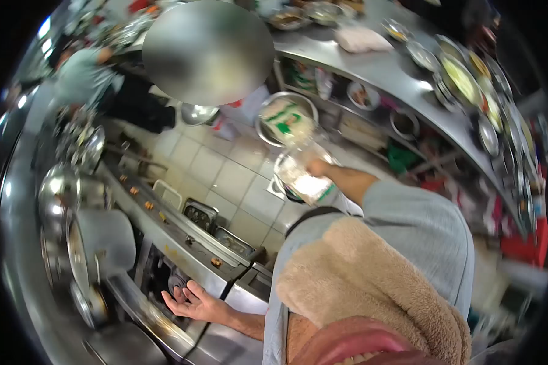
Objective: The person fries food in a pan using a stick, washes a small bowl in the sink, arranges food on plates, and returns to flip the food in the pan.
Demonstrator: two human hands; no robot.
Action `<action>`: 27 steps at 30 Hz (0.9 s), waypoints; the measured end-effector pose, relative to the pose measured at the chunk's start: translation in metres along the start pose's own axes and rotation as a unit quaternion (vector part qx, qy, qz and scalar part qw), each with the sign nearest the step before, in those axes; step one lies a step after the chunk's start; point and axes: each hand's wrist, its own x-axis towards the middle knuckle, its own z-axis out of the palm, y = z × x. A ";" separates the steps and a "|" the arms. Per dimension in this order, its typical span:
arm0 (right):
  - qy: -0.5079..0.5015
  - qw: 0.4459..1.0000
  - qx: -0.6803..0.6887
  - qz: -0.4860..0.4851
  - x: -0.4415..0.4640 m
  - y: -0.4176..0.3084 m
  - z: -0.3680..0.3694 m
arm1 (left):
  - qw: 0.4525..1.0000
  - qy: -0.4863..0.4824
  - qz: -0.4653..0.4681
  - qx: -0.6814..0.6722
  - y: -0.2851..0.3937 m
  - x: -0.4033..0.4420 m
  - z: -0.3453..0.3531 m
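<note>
Taking the metal bowl (312, 109) on the tiled floor (232, 179) as the landmark, a white bag with green print (284, 120) lies inside it. Just below the bowl in the view, the person's right hand (317, 167) is closed on a clear plastic bag (313, 184), which reaches up to the bowl's lower rim; motion blur hides how the separate fingers grip. Under that bag shows part of another round container, next to the bowl. The left hand (192, 302) is well apart from the bowl, down and to its left, palm turned up, fingers loosely spread and half curled, holding nothing, beside the front of a steel cooking counter (182, 252). Farther left of the bowl stands a large stockpot (106, 243). Above and to the right of the bowl runs a steel worktable (371, 68), bearing a pale filled bag (362, 39) and many metal bowls. Far left of the bowl, near the upper edge, another person (85, 76) bends over. Below the bowl, a tan towel (353, 267) drapes across the wearer's grey shirt (417, 219).
</note>
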 end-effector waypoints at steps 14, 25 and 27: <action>0.086 0.897 0.252 0.352 -0.168 0.005 0.002 | 0.960 -0.269 0.036 -0.067 -0.055 0.047 0.156; 0.442 0.782 0.080 0.432 -0.209 0.262 -0.070 | 0.839 -0.476 -0.066 0.256 -0.243 -0.124 0.204; 0.225 0.845 0.000 0.485 -0.188 0.394 -0.016 | 0.829 -0.458 -0.137 0.289 -0.266 -0.161 0.186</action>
